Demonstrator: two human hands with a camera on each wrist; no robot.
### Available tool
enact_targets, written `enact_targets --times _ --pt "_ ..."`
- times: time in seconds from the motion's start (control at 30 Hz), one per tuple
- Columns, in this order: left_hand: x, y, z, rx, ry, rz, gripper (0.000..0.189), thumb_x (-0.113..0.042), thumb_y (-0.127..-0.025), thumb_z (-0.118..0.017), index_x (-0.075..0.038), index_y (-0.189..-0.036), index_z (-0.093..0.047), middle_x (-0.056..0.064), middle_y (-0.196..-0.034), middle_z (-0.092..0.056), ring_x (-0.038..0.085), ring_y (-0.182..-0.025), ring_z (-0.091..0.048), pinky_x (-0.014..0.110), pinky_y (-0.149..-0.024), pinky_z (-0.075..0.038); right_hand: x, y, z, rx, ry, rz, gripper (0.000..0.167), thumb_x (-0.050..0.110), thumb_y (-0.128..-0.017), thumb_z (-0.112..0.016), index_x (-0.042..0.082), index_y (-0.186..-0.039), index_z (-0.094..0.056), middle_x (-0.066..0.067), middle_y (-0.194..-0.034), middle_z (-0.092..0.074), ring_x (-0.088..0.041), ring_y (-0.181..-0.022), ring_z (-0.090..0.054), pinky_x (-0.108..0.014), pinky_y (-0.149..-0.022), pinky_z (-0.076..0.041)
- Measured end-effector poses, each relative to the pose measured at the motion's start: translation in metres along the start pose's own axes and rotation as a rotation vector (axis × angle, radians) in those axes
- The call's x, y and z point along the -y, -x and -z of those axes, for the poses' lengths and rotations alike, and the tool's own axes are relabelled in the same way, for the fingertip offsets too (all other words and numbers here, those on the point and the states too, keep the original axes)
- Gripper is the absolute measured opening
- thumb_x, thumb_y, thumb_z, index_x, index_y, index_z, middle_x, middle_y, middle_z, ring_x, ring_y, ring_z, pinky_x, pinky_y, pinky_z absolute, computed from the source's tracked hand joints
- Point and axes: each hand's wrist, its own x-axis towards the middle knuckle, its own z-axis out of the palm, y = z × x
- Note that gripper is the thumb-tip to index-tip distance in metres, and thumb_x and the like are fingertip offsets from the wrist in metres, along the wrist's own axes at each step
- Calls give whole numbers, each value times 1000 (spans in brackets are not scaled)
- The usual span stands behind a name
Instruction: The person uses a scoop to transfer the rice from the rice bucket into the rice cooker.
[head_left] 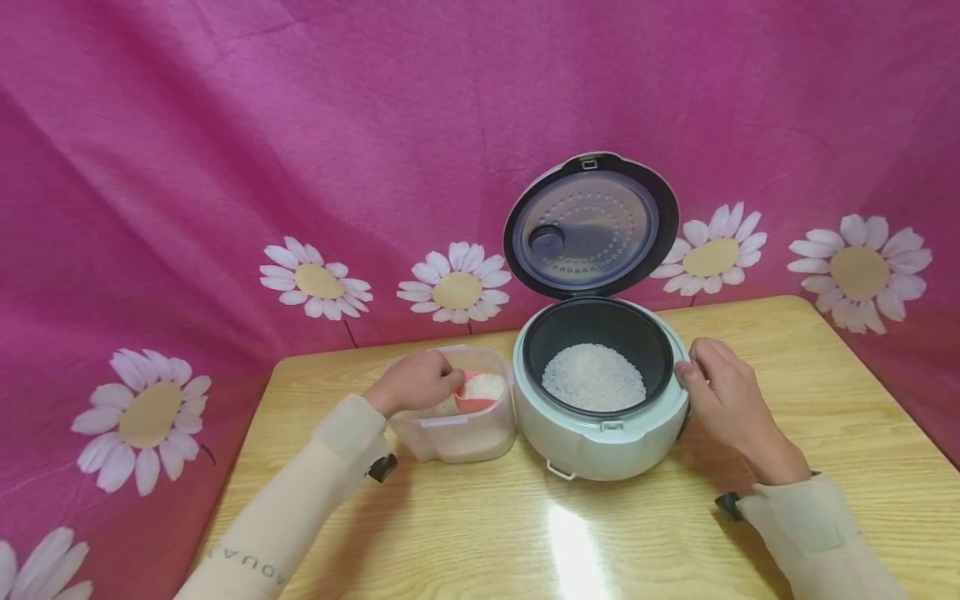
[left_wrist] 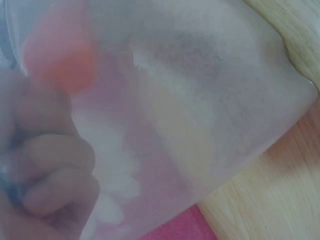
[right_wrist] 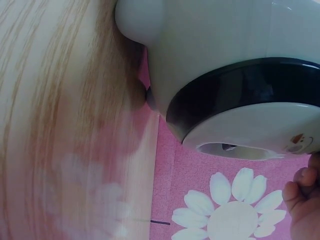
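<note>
My left hand (head_left: 420, 379) reaches over a translucent plastic container (head_left: 457, 442) and grips an orange-red scoop (head_left: 474, 406) heaped with white rice. Through the cloudy container wall, the left wrist view shows the curled left fingers (left_wrist: 60, 155) beside the scoop (left_wrist: 72, 65). Just right of the container stands a white rice cooker (head_left: 600, 454), its lid (head_left: 592, 225) raised. A mound of rice (head_left: 594, 379) lies in its dark inner pot (head_left: 547, 333). My right hand (head_left: 727, 396) holds the cooker's right edge, thumb at the rim, fingertips (right_wrist: 305, 177) curled by its side.
Behind the wooden table (head_left: 465, 517) hangs a pink cloth (head_left: 375, 150) printed with white daisies. A small white latch (head_left: 561, 471) juts from the cooker's front base. The container stands close against the cooker's left side.
</note>
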Motion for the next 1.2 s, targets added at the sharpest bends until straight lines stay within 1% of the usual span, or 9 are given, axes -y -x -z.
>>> enact_targets --times 0.27,0.43,0.53,0.63,0.7,0.8,0.87,0.97,1.2 --pt "-1 6 7 -10 41 10 47 -29 -102 -51 -20 -56 -43 -8 -54 -31 9 -51 -31 25 -53 -30 0 -1 -2 -22 -1 15 15 11 -98 -53 10 -84 -50 0 -79 -43 -10 -79 -39 -19 -67 -30" --pt "2 11 11 -49 77 13 47 -30 -100 -51 -19 -55 -41 -7 -54 -29 9 -51 -28 25 -53 -27 0 -2 -2 -30 2 21 14 11 -97 -54 10 -83 -50 1 -79 -43 -8 -79 -38 -18 -67 -30" --pt "4 14 12 -70 85 10 47 -29 -101 -51 -19 -56 -42 -7 -55 -29 9 -51 -28 25 -53 -28 0 -2 -3 -30 2 20 15 11 -97 -53 10 -82 -50 1 -79 -42 -8 -78 -38 -18 -66 -30" --pt "6 16 14 -77 92 9 47 -29 -102 -50 -19 -57 -45 -7 -55 -29 9 -51 -29 25 -54 -28 1 -2 -3 -25 1 13 15 11 -97 -53 10 -82 -49 1 -79 -42 -8 -78 -38 -18 -66 -30" --pt "7 17 15 -83 94 7 47 -29 -103 -49 -18 -57 -50 -7 -55 -29 10 -51 -28 26 -55 -29 1 -1 -2 -22 1 10 15 11 -97 -53 10 -82 -49 1 -79 -42 -8 -78 -38 -18 -66 -30" --pt "5 20 18 -96 98 2 47 -29 -103 -49 -18 -58 -53 -7 -54 -29 10 -51 -28 26 -55 -30 1 -1 -2 -17 5 5 15 12 -98 -53 11 -83 -50 1 -79 -42 -9 -79 -38 -18 -66 -30" --pt "3 22 21 -108 97 0 48 -30 -103 -49 -18 -57 -52 -7 -54 -28 10 -51 -27 26 -55 -29 0 0 -2 -15 5 4 15 12 -98 -53 11 -83 -50 1 -79 -42 -10 -79 -39 -18 -66 -30" --pt "1 24 23 -127 103 3 49 -30 -103 -49 -19 -56 -46 -7 -54 -27 10 -50 -27 26 -54 -28 0 0 -2 -13 7 1 15 12 -98 -53 10 -84 -50 1 -80 -42 -10 -79 -39 -18 -67 -30" --pt "3 27 26 -139 115 10 50 -29 -104 -50 -18 -55 -46 -7 -54 -27 11 -49 -27 26 -53 -27 0 0 -2 -12 4 0 15 13 -99 -54 11 -85 -50 0 -81 -43 -10 -80 -39 -17 -67 -30"
